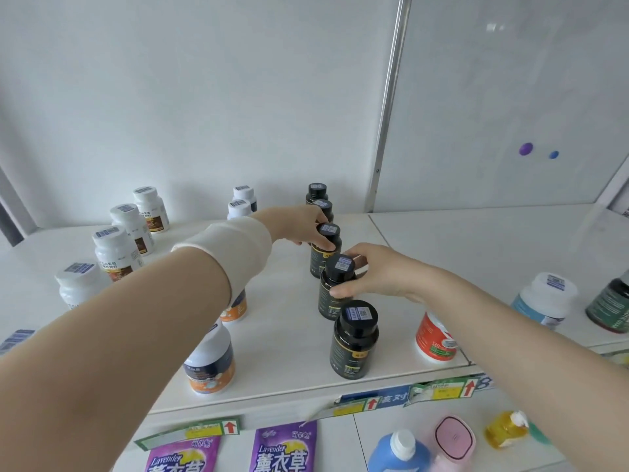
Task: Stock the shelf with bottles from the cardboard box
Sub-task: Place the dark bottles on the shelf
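A row of black bottles runs from front to back on the white top shelf (pixel 282 335). My left hand (pixel 299 226) grips the cap of the third black bottle (pixel 325 250). Just in front of it, the fingers of my right hand (pixel 377 274) close round the second black bottle (pixel 335 287). The nearest black bottle (pixel 354 342) stands free near the shelf's front edge. Two more black bottles (pixel 316 192) stand behind my left hand. The cardboard box is out of view.
White bottles (pixel 117 248) line the shelf's left side, and blue-and-orange labelled bottles (pixel 211 362) stand under my left arm. A red bottle (pixel 434 338), a pale blue one (pixel 544 301) and a dark green one (pixel 611 304) stand right. Lavender packets (pixel 284 447) and detergent bottles (pixel 398 451) fill the lower shelf.
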`<state>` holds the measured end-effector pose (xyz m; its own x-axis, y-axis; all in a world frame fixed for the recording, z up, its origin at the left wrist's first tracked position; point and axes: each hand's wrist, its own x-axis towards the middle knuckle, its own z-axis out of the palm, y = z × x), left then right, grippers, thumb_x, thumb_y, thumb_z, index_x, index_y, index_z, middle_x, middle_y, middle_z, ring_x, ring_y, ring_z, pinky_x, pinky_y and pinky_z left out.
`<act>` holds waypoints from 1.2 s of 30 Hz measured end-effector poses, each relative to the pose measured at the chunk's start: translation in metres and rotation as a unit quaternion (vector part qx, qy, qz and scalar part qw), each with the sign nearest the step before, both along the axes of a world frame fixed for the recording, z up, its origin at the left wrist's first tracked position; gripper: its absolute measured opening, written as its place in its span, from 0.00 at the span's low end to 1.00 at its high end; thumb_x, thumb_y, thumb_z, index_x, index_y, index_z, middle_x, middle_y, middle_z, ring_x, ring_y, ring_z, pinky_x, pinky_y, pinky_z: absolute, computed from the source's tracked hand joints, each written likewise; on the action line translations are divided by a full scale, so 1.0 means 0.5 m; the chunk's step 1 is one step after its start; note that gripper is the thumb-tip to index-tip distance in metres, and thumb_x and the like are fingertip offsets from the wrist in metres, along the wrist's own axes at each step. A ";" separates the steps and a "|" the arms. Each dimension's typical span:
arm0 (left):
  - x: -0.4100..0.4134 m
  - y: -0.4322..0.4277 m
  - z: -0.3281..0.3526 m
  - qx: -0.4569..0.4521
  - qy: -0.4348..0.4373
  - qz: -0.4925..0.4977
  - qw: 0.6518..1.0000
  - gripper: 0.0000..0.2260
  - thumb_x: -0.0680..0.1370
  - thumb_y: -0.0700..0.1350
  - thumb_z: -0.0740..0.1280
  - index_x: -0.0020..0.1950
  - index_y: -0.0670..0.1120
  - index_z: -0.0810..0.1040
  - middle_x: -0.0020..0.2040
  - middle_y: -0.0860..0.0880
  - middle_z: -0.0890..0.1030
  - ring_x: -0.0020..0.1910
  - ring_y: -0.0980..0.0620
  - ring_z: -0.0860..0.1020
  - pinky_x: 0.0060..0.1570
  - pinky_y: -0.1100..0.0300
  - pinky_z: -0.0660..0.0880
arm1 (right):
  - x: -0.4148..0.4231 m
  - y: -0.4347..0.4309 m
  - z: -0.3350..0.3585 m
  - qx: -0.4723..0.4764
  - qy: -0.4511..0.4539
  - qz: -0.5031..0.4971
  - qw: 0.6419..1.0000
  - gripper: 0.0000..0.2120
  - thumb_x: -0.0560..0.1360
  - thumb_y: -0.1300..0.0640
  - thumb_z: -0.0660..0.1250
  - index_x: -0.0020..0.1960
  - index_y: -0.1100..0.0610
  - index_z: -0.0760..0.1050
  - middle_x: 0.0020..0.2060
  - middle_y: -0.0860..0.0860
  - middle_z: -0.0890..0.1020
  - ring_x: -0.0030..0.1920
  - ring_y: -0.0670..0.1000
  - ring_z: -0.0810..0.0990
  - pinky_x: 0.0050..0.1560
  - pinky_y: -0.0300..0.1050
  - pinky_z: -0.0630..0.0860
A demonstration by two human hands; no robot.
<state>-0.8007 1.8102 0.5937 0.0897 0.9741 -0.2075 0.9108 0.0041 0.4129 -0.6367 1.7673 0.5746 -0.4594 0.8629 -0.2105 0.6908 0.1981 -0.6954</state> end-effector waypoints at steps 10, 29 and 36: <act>-0.030 -0.221 0.102 0.183 0.294 0.044 0.937 0.22 0.76 0.52 0.67 0.68 0.47 0.68 0.62 0.46 0.74 0.62 0.45 0.73 0.56 0.54 0.70 | -0.011 -0.107 0.101 0.264 -0.134 -0.019 0.955 0.27 0.76 0.46 0.61 0.71 0.58 0.62 0.68 0.56 0.68 0.67 0.57 0.68 0.63 0.51 0.67; -0.424 -1.016 0.028 0.063 0.482 0.275 0.830 0.21 0.79 0.50 0.62 0.70 0.44 0.65 0.65 0.44 0.72 0.64 0.45 0.71 0.59 0.54 0.68 | -0.546 -0.686 0.016 0.447 -0.129 0.292 0.836 0.22 0.79 0.50 0.57 0.69 0.59 0.64 0.67 0.59 0.67 0.69 0.59 0.63 0.69 0.54 0.61; -0.724 -1.355 -0.173 -0.059 0.378 0.417 0.824 0.19 0.78 0.48 0.63 0.67 0.44 0.68 0.64 0.44 0.74 0.63 0.44 0.73 0.60 0.53 0.69 | -0.901 -0.943 -0.171 0.411 -0.130 0.448 0.783 0.23 0.79 0.49 0.56 0.70 0.59 0.63 0.68 0.57 0.67 0.70 0.58 0.62 0.70 0.54 0.60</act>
